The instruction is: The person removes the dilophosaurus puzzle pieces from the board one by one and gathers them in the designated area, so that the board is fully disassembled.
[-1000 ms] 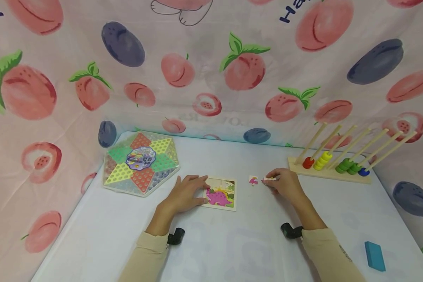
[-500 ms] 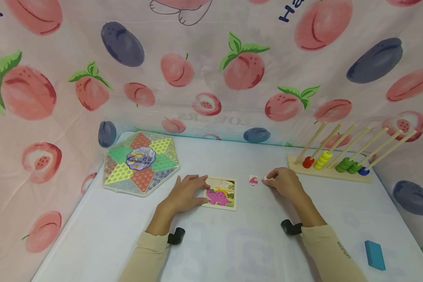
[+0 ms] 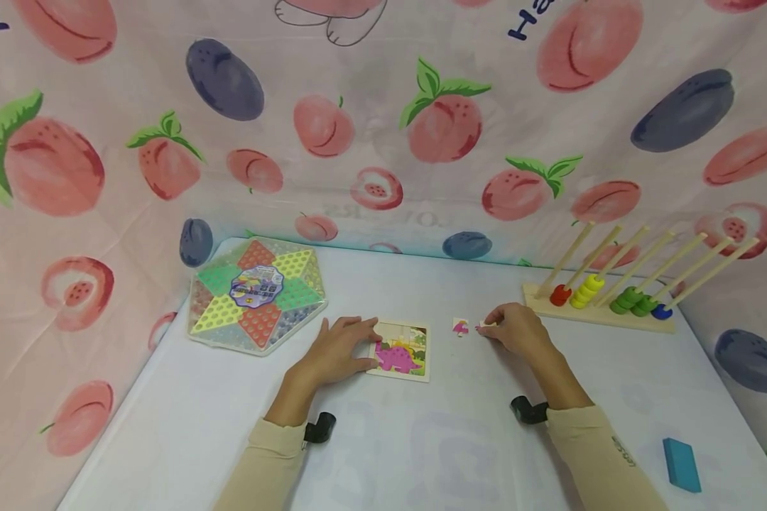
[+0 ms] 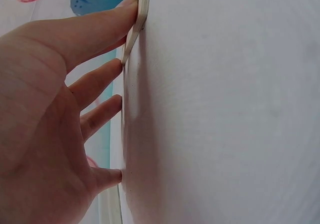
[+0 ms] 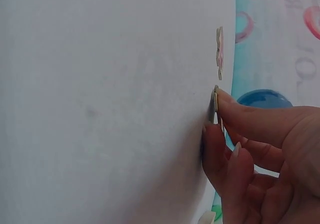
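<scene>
Wooden dino puzzle board (image 3: 399,350) sits under the left hand (image 3: 339,349), whose flat fingers (image 4: 102,74) just press its edge. The right hand (image 3: 514,328) pinches a puzzle piece (image 5: 216,102) on the tabletop (image 3: 422,440), a second loose piece (image 3: 459,326) just beside its fingers (toward the board). Thin piece, shallow pinch, so it could easily slip.

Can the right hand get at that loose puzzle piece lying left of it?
Probably yes: the loose piece lies just beside the right hand on bare table, nothing between, though its fingers already pinch another piece.
</scene>
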Available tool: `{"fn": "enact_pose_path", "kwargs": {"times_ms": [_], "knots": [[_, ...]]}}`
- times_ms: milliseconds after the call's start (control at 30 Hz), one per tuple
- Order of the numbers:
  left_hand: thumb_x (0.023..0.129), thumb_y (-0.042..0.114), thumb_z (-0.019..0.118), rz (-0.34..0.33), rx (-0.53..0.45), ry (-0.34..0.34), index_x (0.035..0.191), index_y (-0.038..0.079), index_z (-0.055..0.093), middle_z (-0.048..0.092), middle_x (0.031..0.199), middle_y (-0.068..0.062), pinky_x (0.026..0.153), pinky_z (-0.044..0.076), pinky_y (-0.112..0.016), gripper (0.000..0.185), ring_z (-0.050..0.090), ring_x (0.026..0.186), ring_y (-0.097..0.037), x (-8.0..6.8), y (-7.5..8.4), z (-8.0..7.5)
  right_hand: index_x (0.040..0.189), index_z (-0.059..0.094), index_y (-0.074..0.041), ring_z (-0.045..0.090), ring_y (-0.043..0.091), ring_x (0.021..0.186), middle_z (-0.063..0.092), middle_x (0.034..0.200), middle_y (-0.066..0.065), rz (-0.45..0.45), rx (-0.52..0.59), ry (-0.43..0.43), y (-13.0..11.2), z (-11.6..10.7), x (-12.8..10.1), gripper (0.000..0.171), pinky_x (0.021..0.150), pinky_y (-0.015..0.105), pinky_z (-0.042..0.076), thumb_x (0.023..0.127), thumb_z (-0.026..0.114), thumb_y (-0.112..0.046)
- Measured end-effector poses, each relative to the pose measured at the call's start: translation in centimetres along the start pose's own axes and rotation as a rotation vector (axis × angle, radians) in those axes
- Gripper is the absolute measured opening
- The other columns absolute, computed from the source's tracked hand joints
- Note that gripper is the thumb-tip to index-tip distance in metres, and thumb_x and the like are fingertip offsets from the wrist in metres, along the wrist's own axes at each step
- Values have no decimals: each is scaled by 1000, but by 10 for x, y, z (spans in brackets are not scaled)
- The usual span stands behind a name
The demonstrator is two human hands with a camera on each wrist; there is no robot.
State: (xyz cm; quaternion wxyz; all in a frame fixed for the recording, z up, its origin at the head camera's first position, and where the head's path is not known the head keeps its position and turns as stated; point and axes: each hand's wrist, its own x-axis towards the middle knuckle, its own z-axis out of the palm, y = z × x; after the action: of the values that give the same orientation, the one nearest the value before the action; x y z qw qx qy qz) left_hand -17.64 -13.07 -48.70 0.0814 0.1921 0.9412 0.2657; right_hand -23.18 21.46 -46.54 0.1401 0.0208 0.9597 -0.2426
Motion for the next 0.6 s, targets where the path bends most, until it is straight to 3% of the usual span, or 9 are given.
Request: {"fn": "enact_pose_path", "kwargs": {"times_ms": [333, 600], "knots": [[83, 36, 76, -10, 8, -3, 123, 26, 66, 45, 152, 6, 113, 5, -72, 42, 33, 144, -25, -1, 1, 0, 101, 70, -9, 57, 26, 92, 67, 101, 11, 29, 8, 5, 3, 1, 0, 30, 72, 33, 48, 84, 76, -32], [83, 35, 76, -4, 0, -1, 123, 26, 66, 44, 152, 5, 113, 5, -72, 42, 33, 144, -25, -1, 2, -1, 102, 70, -9, 57, 28, 97, 67, 106, 12, 1, 11, 11, 7, 2, 0, 31, 77, 39, 48, 85, 75, -34]]}}
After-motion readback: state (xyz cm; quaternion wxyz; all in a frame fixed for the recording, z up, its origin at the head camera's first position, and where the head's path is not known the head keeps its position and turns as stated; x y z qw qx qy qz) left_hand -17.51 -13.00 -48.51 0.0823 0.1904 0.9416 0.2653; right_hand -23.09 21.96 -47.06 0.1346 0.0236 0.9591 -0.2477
